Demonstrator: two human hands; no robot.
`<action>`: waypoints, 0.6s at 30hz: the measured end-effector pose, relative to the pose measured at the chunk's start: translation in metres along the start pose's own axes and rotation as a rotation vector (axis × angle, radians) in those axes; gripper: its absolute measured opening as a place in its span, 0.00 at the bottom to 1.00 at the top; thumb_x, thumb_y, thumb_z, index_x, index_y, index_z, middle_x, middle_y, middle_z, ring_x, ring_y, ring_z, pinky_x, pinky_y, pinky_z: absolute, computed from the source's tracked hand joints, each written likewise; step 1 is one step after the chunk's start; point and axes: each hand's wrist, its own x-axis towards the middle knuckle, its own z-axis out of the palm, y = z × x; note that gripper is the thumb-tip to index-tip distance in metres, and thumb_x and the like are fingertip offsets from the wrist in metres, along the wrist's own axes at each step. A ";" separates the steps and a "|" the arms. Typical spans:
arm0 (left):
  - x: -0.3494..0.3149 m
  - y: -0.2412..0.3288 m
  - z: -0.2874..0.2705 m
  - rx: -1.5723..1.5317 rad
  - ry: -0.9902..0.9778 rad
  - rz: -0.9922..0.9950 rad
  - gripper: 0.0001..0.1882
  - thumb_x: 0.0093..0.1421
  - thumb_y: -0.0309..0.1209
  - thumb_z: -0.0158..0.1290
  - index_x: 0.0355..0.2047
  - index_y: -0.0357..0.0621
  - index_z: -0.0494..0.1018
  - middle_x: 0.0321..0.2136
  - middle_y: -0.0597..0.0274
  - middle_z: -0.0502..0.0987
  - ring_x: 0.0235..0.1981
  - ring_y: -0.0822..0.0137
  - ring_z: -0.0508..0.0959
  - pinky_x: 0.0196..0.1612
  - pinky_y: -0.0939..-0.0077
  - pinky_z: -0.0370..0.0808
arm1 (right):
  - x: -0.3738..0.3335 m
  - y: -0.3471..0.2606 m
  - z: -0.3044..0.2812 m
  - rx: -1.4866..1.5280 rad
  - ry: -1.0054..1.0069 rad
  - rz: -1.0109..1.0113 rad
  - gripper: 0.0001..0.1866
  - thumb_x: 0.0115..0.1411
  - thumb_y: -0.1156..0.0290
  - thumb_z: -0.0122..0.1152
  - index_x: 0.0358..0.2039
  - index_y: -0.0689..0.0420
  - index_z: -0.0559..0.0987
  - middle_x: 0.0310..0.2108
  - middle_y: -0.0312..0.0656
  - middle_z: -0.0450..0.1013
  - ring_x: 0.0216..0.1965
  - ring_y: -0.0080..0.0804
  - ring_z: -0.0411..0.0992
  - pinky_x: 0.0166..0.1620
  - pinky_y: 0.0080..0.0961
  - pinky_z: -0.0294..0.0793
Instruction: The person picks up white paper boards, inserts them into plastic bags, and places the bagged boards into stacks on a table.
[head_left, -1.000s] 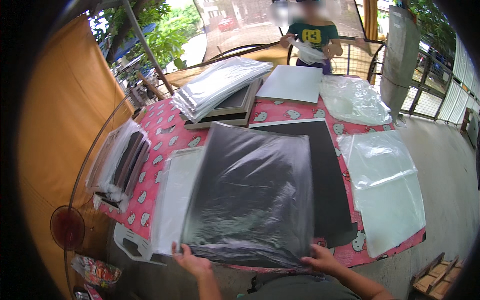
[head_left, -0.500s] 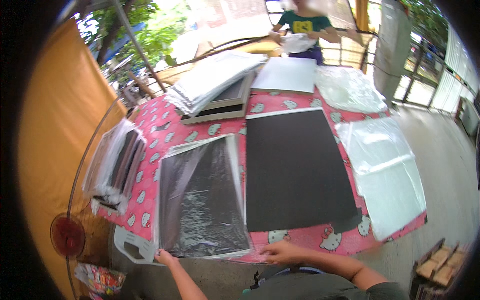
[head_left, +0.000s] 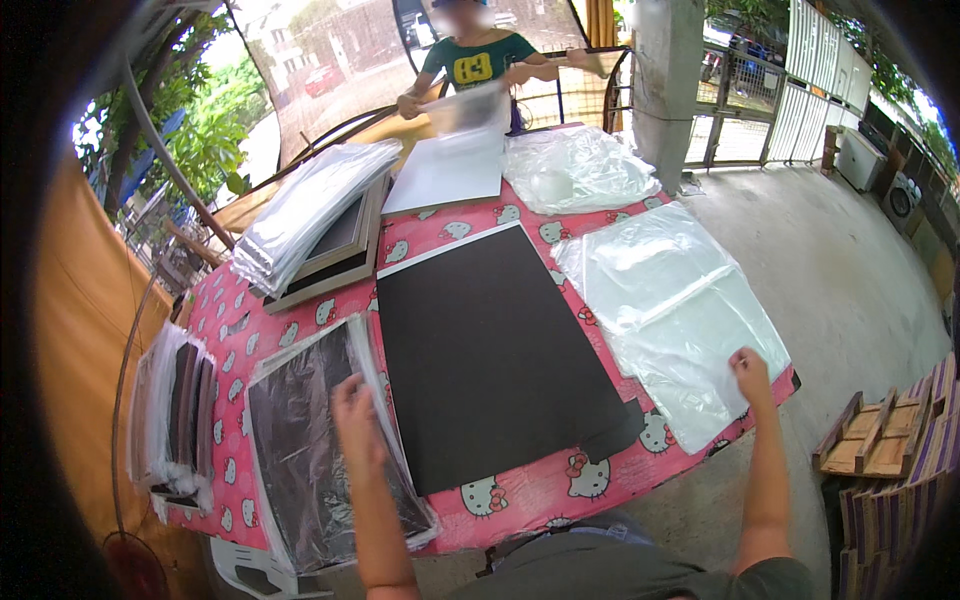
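My left hand (head_left: 361, 420) is raised over the right part of a stack of black sheets in clear plastic (head_left: 300, 440); its fingers are loosely bent and apart, slightly blurred, with nothing seen in them. My right hand (head_left: 750, 376) is at the near right side of a pile of clear plastic bags (head_left: 660, 310), its fingers closed; what they pinch, if anything, is hidden. Between the hands lies a large black sheet (head_left: 490, 360) with a white strip along its far edge. A smaller dark piece sticks out under its near right corner.
A pink patterned cloth (head_left: 445, 540) covers the table. Beyond are plastic-wrapped frames (head_left: 310, 210), a white board (head_left: 450, 175) and crumpled plastic (head_left: 580, 170). Wrapped frames stand at left (head_left: 170, 420). A co-worker (head_left: 480, 60) handles something blurred across the table. Wooden pallets (head_left: 880, 440) stand at right.
The view has swung right. My left hand has left the near corner of the wrapped sheets and risen over them. My right hand has moved right from the table's near edge to the plastic bags.
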 end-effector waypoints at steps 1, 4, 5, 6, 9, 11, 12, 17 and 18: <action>-0.005 0.001 0.028 -0.062 -0.178 -0.086 0.18 0.50 0.28 0.52 0.43 0.45 0.67 0.53 0.54 0.56 0.52 0.64 0.61 0.50 0.71 0.61 | 0.013 0.001 -0.010 0.077 0.031 0.053 0.09 0.51 0.69 0.52 0.24 0.63 0.72 0.20 0.46 0.68 0.25 0.41 0.68 0.31 0.31 0.66; -0.039 0.001 0.120 0.194 -0.531 0.250 0.23 0.48 0.30 0.55 0.45 0.47 0.65 0.56 0.52 0.50 0.54 0.60 0.60 0.52 0.69 0.60 | 0.045 0.023 -0.020 0.126 0.304 0.128 0.11 0.56 0.68 0.46 0.24 0.63 0.71 0.18 0.46 0.67 0.23 0.34 0.67 0.29 0.32 0.65; -0.051 0.004 0.145 0.288 -0.635 0.326 0.25 0.47 0.31 0.56 0.47 0.48 0.64 0.56 0.51 0.49 0.54 0.59 0.60 0.52 0.67 0.60 | 0.056 0.022 -0.012 0.044 0.421 0.117 0.12 0.57 0.68 0.44 0.23 0.63 0.70 0.18 0.46 0.67 0.22 0.33 0.67 0.28 0.33 0.65; -0.060 0.009 0.167 0.382 -0.695 0.514 0.29 0.45 0.32 0.57 0.49 0.48 0.62 0.56 0.50 0.47 0.55 0.57 0.58 0.52 0.66 0.60 | 0.069 0.011 -0.005 -0.036 0.531 0.097 0.13 0.58 0.67 0.43 0.23 0.63 0.70 0.18 0.46 0.66 0.21 0.32 0.67 0.27 0.33 0.65; -0.073 0.018 0.212 0.615 -0.695 0.954 0.36 0.43 0.30 0.59 0.53 0.50 0.57 0.54 0.48 0.54 0.53 0.54 0.62 0.49 0.66 0.64 | 0.045 -0.163 0.069 -0.019 -0.102 -0.391 0.07 0.55 0.72 0.43 0.29 0.61 0.69 0.21 0.51 0.70 0.24 0.53 0.69 0.29 0.41 0.67; -0.068 0.028 0.220 0.555 -0.732 0.925 0.36 0.42 0.28 0.58 0.53 0.49 0.57 0.48 0.50 0.62 0.48 0.56 0.68 0.45 0.69 0.67 | 0.006 -0.280 0.040 0.279 -0.266 -0.585 0.11 0.48 0.72 0.54 0.33 0.58 0.69 0.18 0.48 0.68 0.20 0.46 0.69 0.26 0.36 0.67; -0.066 0.035 0.222 0.425 -0.782 0.770 0.34 0.42 0.26 0.58 0.52 0.48 0.59 0.43 0.51 0.67 0.44 0.58 0.71 0.42 0.72 0.69 | 0.012 -0.297 0.019 0.371 -0.309 -0.530 0.14 0.46 0.70 0.58 0.34 0.57 0.69 0.17 0.44 0.68 0.19 0.38 0.67 0.25 0.31 0.66; -0.019 0.058 0.199 0.048 -0.747 0.279 0.16 0.46 0.16 0.49 0.38 0.36 0.70 0.32 0.61 0.74 0.33 0.73 0.74 0.36 0.81 0.71 | 0.051 -0.297 0.011 0.316 -0.521 -0.647 0.27 0.38 0.62 0.69 0.38 0.60 0.69 0.19 0.37 0.67 0.22 0.20 0.64 0.25 0.18 0.64; -0.014 0.066 0.191 -0.043 -0.770 0.203 0.17 0.45 0.15 0.48 0.38 0.35 0.70 0.33 0.59 0.74 0.32 0.73 0.74 0.35 0.80 0.71 | 0.053 -0.291 0.020 0.233 -0.639 -0.598 0.25 0.43 0.58 0.65 0.38 0.61 0.72 0.24 0.45 0.70 0.28 0.35 0.71 0.32 0.26 0.68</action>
